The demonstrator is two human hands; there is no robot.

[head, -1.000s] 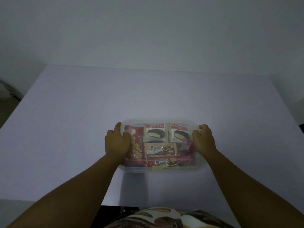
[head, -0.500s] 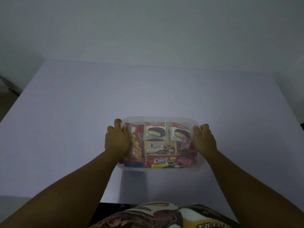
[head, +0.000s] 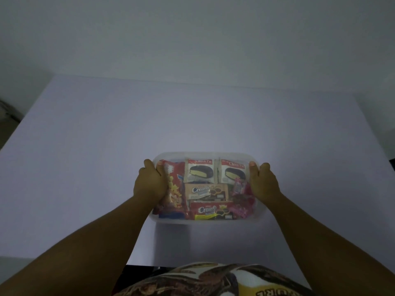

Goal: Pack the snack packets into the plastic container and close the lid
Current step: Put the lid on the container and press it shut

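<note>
A clear plastic container (head: 205,155) with its see-through lid on top sits on the white table, near the front edge. Through the lid show two Choco Pie packets (head: 199,173), a red snack bag (head: 174,189), two cream biscuit packs (head: 206,190) and pink wrapped sweets (head: 242,195). My left hand (head: 149,182) grips the container's left end, thumb on the lid. At the right end my right hand (head: 263,182) does the same. Both palms hide the short sides.
The white table (head: 192,120) stretches far beyond the container to a plain wall. Its front edge lies just below the container, above my patterned clothing (head: 213,280). Dark floor shows at the left edge.
Both hands stay on the container's ends. The container has shifted slightly away from me and the view has tilted a little.
</note>
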